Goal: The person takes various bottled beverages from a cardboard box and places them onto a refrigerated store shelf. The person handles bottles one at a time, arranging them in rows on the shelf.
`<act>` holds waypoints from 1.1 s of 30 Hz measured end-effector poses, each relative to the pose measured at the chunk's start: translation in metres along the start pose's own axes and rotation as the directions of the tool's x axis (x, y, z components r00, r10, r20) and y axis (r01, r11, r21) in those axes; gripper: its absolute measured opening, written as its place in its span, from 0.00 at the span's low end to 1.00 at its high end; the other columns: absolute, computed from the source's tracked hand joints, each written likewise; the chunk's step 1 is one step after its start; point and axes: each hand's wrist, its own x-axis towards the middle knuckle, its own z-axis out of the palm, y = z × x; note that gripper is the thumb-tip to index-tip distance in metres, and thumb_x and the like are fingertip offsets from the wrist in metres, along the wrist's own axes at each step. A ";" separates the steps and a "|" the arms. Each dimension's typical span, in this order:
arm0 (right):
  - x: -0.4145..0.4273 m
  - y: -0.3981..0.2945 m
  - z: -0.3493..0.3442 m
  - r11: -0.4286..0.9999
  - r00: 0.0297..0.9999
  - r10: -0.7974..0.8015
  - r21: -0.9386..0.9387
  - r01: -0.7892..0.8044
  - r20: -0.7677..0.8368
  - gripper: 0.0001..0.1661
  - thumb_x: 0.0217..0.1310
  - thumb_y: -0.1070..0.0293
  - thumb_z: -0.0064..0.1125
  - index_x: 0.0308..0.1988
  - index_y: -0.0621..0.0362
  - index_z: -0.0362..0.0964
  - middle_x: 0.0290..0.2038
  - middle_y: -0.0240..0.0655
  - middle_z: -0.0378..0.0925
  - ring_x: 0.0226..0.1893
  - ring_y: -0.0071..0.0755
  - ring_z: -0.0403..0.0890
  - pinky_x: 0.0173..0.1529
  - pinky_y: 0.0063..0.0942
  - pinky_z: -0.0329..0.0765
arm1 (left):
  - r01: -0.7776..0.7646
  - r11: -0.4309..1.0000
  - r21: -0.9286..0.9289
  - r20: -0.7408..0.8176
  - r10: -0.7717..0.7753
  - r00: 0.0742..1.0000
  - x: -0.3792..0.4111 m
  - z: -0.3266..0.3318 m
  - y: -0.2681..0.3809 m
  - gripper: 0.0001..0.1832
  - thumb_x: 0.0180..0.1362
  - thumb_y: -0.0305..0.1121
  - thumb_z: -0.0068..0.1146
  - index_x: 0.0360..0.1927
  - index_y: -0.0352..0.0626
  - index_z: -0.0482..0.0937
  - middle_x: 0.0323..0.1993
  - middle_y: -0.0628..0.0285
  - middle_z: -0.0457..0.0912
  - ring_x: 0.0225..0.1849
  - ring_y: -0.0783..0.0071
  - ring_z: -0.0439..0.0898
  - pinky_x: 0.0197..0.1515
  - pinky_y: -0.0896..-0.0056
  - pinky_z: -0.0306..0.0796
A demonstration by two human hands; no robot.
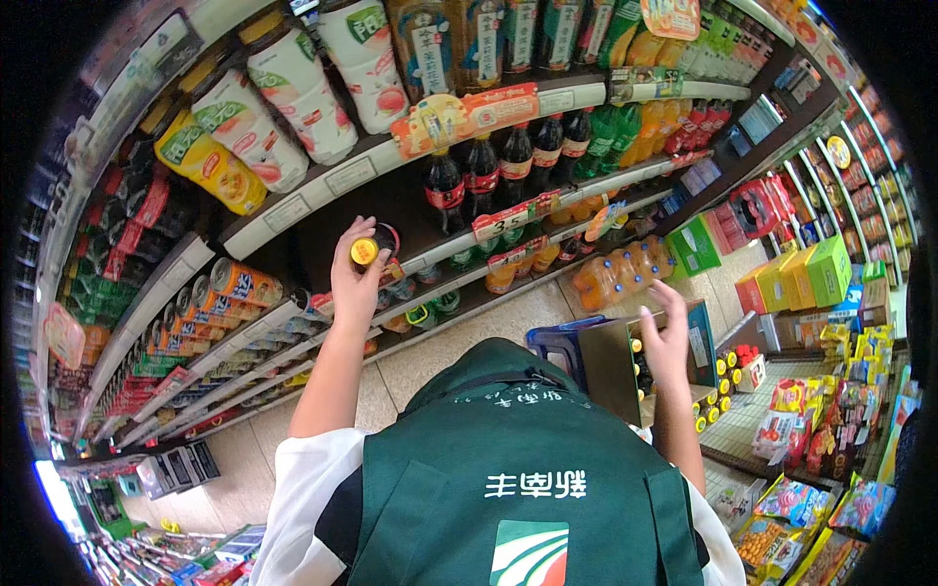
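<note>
My left hand [355, 282] is wrapped around a dark bottle with a yellow cap [364, 251]. That bottle is at a shelf level whose front edge carries price tags [516, 212]. To its right on the same shelf stand several dark cola bottles [481, 172] with red labels. My right hand [668, 333] has its fingers apart and holds nothing. It hovers over an opened cardboard box [612, 370], inside which yellow-capped bottles [636, 346] show. Part of the box is hidden behind my right forearm and the green apron [506, 439].
Above are large juice bottles [300, 95]. Orange cans [238, 282] line the shelf at left. A shrink-wrapped pack of orange drinks [623, 271] sits on the tiled floor [432, 373]. Beside the box is a blue plastic stool or crate [546, 340]. Bagged snacks [799, 505] lie at right.
</note>
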 end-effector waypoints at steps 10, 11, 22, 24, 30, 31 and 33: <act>0.013 -0.109 0.104 0.901 0.629 -0.285 0.426 -0.081 0.723 0.51 0.45 0.63 0.67 0.63 0.62 0.45 0.61 0.45 0.57 0.63 0.38 0.59 0.66 0.36 0.54 | 0.496 0.604 -0.624 0.274 -0.425 0.862 -0.009 0.019 0.114 0.12 0.59 0.34 0.53 0.44 0.40 0.73 0.45 0.55 0.78 0.49 0.68 0.75 0.53 0.64 0.68; 0.012 -0.114 0.108 0.892 0.595 -0.270 0.429 -0.141 0.757 0.54 0.43 0.63 0.69 0.64 0.62 0.44 0.61 0.45 0.57 0.62 0.36 0.59 0.65 0.36 0.54 | 0.535 0.522 -0.664 0.316 -0.453 0.834 -0.010 0.024 0.119 0.12 0.60 0.34 0.52 0.44 0.41 0.73 0.45 0.54 0.78 0.50 0.67 0.74 0.54 0.63 0.68; -0.014 -0.068 0.100 -0.023 0.254 -0.508 0.281 -0.959 0.823 0.39 0.40 0.43 0.55 0.46 0.64 0.66 0.33 0.48 0.74 0.30 0.41 0.79 0.39 0.33 0.78 | 0.731 0.440 -0.521 0.694 -0.280 0.663 -0.067 0.074 0.116 0.47 0.45 0.51 0.65 0.65 0.46 0.53 0.59 0.59 0.66 0.62 0.63 0.63 0.64 0.56 0.55; -0.015 -0.067 0.106 -0.082 0.226 -0.555 0.218 -0.973 0.800 0.41 0.42 0.39 0.53 0.46 0.63 0.66 0.32 0.48 0.73 0.29 0.40 0.78 0.36 0.31 0.78 | 0.730 0.409 -0.548 0.700 -0.254 0.668 -0.081 0.080 0.108 0.40 0.49 0.42 0.65 0.62 0.43 0.57 0.57 0.57 0.69 0.59 0.63 0.68 0.62 0.60 0.60; -0.004 -0.065 0.118 0.246 0.133 -0.320 0.218 -0.944 0.938 0.39 0.53 0.36 0.45 0.50 0.61 0.65 0.37 0.47 0.76 0.34 0.40 0.80 0.41 0.32 0.77 | 0.685 0.441 -0.580 0.499 -0.473 0.726 -0.090 0.066 0.102 0.37 0.50 0.28 0.62 0.60 0.43 0.53 0.52 0.59 0.70 0.54 0.69 0.72 0.58 0.64 0.65; -0.004 -0.069 0.123 0.310 0.146 -0.209 0.207 -0.928 0.967 0.38 0.55 0.37 0.44 0.50 0.61 0.65 0.38 0.46 0.76 0.36 0.39 0.80 0.43 0.32 0.77 | 0.613 0.550 -0.567 0.431 -0.436 0.790 -0.089 0.061 0.100 0.38 0.49 0.28 0.63 0.61 0.42 0.52 0.52 0.59 0.69 0.54 0.70 0.70 0.58 0.64 0.64; -0.007 -0.059 0.141 0.579 0.453 -0.160 0.455 -0.676 0.877 0.33 0.58 0.52 0.53 0.57 0.59 0.58 0.51 0.43 0.69 0.54 0.35 0.68 0.59 0.33 0.64 | 0.448 0.742 -0.499 0.304 -0.334 0.892 -0.088 0.049 0.099 0.42 0.47 0.29 0.66 0.61 0.40 0.51 0.53 0.58 0.68 0.56 0.72 0.67 0.59 0.66 0.62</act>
